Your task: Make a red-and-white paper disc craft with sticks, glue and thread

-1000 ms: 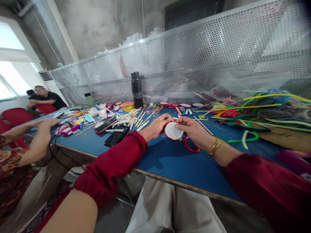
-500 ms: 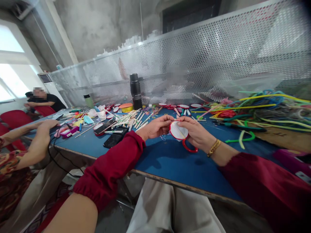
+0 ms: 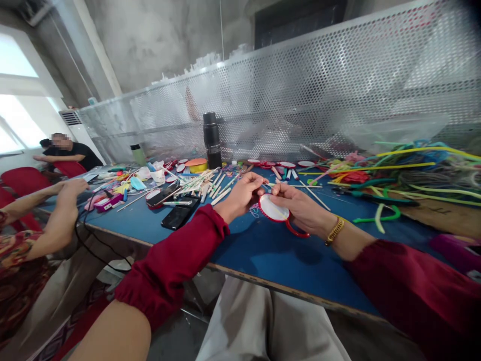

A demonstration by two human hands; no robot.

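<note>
My right hand (image 3: 295, 200) is closed on a small round white disc with a red rim (image 3: 276, 209) and a curved red handle, holding it by its upper right side. The disc is tilted above the table, its handle hanging at the lower right. My left hand (image 3: 248, 193) is pinched shut just left of the disc's upper edge. What lies between its fingertips is too small to make out. Thin pink and pale thread (image 3: 254, 210) shows below the left fingers. The fingertips of both hands are close together.
On the blue table (image 3: 263, 265) lie phones (image 3: 180, 213), pale sticks (image 3: 203, 183) and more red-rimmed discs (image 3: 286, 164). A black bottle (image 3: 212, 143) stands behind. Coloured strips (image 3: 406, 173) heap at right beside cardboard (image 3: 436, 210). Another person's hands (image 3: 73, 188) are at left.
The disc has tipped to a flatter angle and shifted slightly down and left. My right fingertips have moved from its face to above its edge, near my left fingers. A pale stick is newly visible behind my right hand.
</note>
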